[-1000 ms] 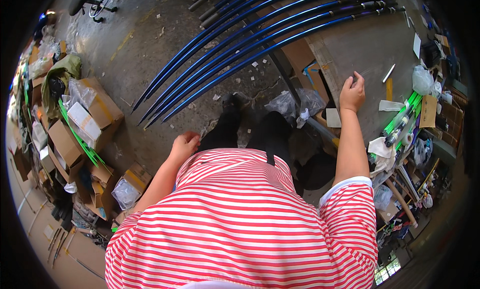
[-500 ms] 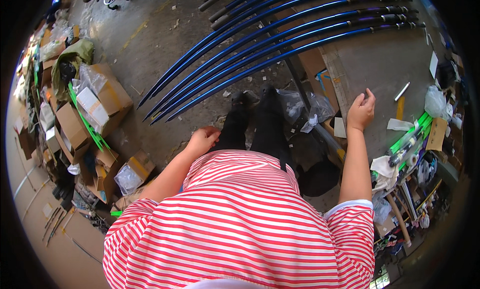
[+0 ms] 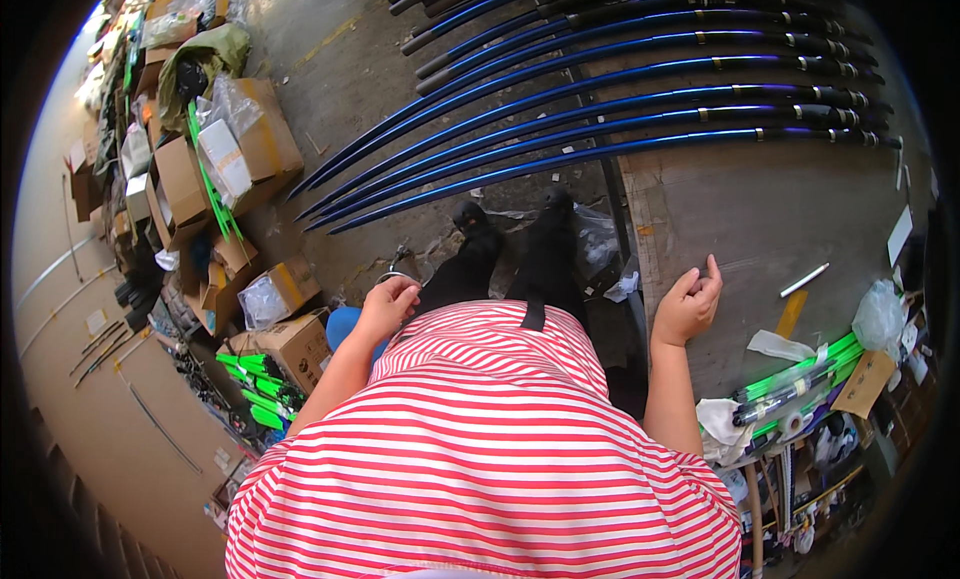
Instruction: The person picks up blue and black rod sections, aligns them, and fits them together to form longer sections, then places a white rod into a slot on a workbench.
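My left hand (image 3: 388,307) hangs beside my left thigh with its fingers curled in; no object shows in it. My right hand (image 3: 688,304) is held over the near left part of a grey tabletop (image 3: 760,209), its forefinger stretched out, the other fingers loosely bent, and nothing in it. Farther off, several long blue fishing rods (image 3: 590,156) lie side by side. Their dark handle ends are on the tabletop at the right and their thin tips reach out left over the floor. Neither hand touches the rods.
A white pen-like stick (image 3: 804,281) and green rods (image 3: 800,379) lie on the table's right side, near a clear plastic bag (image 3: 880,317). Opened cardboard boxes (image 3: 185,194) crowd the left floor. Behind my left arm are a blue seat (image 3: 342,325) and a bundle of green rods (image 3: 262,384).
My view has turned and shifted toward the table, so rods and boxes sit differently. My right hand is now lower and over the tabletop. My left hand stays by my thigh.
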The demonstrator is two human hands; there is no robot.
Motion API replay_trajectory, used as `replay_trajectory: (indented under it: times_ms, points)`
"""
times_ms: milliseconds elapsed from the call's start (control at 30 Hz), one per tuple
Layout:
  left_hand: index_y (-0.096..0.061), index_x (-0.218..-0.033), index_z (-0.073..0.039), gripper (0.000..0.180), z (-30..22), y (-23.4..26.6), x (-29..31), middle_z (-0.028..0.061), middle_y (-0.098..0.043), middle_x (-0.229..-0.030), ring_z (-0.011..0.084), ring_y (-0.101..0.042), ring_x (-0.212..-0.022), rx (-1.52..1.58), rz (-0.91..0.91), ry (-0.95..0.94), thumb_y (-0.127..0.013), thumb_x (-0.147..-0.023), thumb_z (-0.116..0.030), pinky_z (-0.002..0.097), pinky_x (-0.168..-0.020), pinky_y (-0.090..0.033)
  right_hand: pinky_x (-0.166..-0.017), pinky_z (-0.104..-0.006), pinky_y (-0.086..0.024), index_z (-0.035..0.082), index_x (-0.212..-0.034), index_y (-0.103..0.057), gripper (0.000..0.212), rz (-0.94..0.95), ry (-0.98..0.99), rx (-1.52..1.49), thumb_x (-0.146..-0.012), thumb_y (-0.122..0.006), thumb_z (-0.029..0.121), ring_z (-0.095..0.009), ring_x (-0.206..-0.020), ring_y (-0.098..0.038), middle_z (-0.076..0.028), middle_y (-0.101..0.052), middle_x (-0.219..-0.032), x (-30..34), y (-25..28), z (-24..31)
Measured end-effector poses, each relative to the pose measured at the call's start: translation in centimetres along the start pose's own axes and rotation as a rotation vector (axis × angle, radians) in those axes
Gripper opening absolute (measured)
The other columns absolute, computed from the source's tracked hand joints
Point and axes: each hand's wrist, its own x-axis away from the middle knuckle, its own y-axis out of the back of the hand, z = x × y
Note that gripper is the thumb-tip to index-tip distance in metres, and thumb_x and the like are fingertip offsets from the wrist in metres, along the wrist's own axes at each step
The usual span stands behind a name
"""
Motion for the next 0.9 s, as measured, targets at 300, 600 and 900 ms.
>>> replay_trajectory:
  times_ms: [300, 600, 900]
  points:
    - [-0.059, -0.099, 0.000, 0.019, -0.8, -1.2, -0.4, 0.0063, -0.062, -0.077, 0.0100, -0.055, -0.062, -0.035, 0.010, -0.061, -0.051, -0.087, -0.014, 0.0244, -0.057, -0.046, -0.056, -0.0357, -0.039, 0.004, -0.106, -0.056, 0.026, 0.025, 0.011, -0.021, -0.082, -0.051, 0.011, -0.021, -0.055, -0.046, -0.004, -0.044, -0.062, -0.2, 0.3, 0.3]
    - [-0.058, -0.102, 0.000, 0.023, -0.5, 0.3, -1.3, 0.0061, -0.061, -0.081, 0.0110, -0.055, -0.067, -0.133, 0.078, -0.146, -0.051, -0.087, -0.016, 0.0250, -0.062, -0.047, -0.057, -0.0357, -0.040, 0.006, -0.108, -0.056, 0.027, -0.024, 0.079, 0.022, -0.083, -0.051, 0.013, -0.020, -0.056, -0.046, -0.003, -0.045, -0.062, 0.5, -0.4, -0.4]
    - [-0.058, -0.101, 0.000, 0.022, 13.6, 5.8, -1.2, 0.0055, -0.062, -0.077, 0.0089, -0.055, -0.065, 0.119, -0.015, -0.196, -0.052, -0.087, -0.015, 0.0238, -0.059, -0.046, -0.058, -0.0374, -0.044, 0.012, -0.104, -0.057, 0.023, -0.081, 0.030, 0.113, -0.082, -0.050, 0.018, -0.023, -0.063, -0.056, -0.006, -0.058, -0.073, 0.3, -1.0, -1.2]
